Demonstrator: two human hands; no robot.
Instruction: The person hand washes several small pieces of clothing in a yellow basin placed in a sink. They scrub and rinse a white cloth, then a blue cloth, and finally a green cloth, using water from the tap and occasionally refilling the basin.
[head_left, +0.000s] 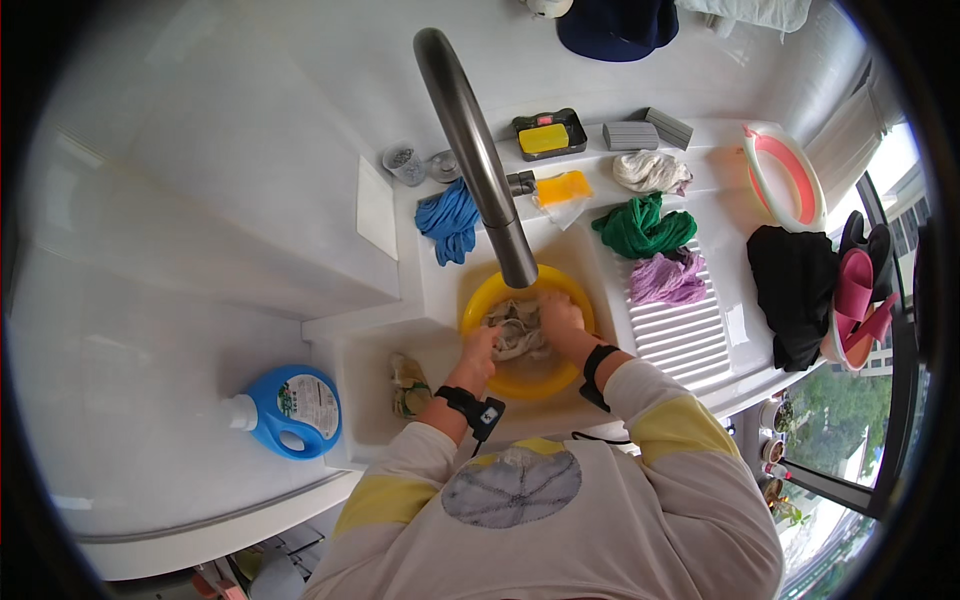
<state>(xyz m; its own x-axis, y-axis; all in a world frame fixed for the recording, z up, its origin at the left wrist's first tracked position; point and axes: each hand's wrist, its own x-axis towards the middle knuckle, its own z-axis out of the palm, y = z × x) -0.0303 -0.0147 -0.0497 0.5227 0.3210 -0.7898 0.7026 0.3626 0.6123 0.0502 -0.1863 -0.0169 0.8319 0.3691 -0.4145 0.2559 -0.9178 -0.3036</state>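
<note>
A yellow plastic basin (559, 384) stands in the white sink, with cloudy water and a wet pale cloth (516, 322) in it. My left hand (484, 349) is in the basin at the cloth's left side, its fingers gripping the fabric. At the cloth's upper right, my right hand (559, 319) is bent over its edge; its fingertips are blurred and partly hidden, so its grip cannot be made out. Above the basin's far rim hangs the spout of a dark metal faucet (487, 157). A black strap with a device circles each wrist.
Green (645, 226) and purple cloths (667, 277) lie by the ribbed washboard (679, 330) on the right; a blue cloth (450, 217) lies left of the faucet. Behind are a yellow soap bar (544, 139) and an orange one (564, 187). A blue detergent bottle (296, 412) is at left.
</note>
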